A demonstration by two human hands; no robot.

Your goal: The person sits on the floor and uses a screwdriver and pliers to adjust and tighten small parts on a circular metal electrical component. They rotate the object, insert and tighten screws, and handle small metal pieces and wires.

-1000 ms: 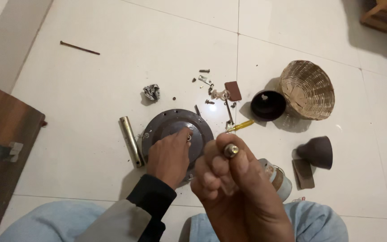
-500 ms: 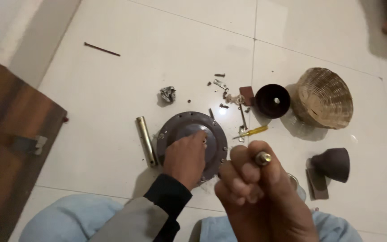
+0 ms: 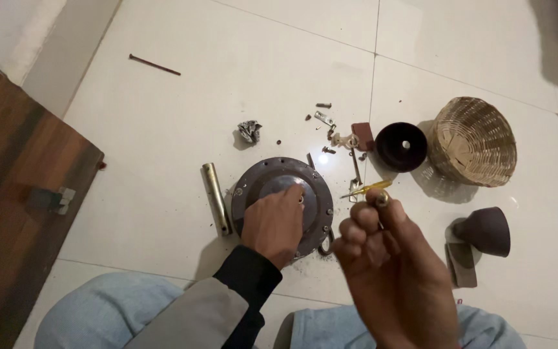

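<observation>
Head view: right hand (image 3: 389, 271) still pinching small brass piece (image 3: 382, 198), lifted; left hand (image 3: 276, 223) stays pressed flat on round metal housing (image 3: 282, 207), mid-floor; camera shifted.

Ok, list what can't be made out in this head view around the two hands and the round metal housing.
- Small part pinched in the right hand: only a brassy tip shows; fingers hide the rest.
- Centre of the round metal housing: covered by the left hand.
- Loose screws and bits on the floor: too small to identify singly.
- Brown piece by the dark cone cup: dim, kind unclear.
</observation>
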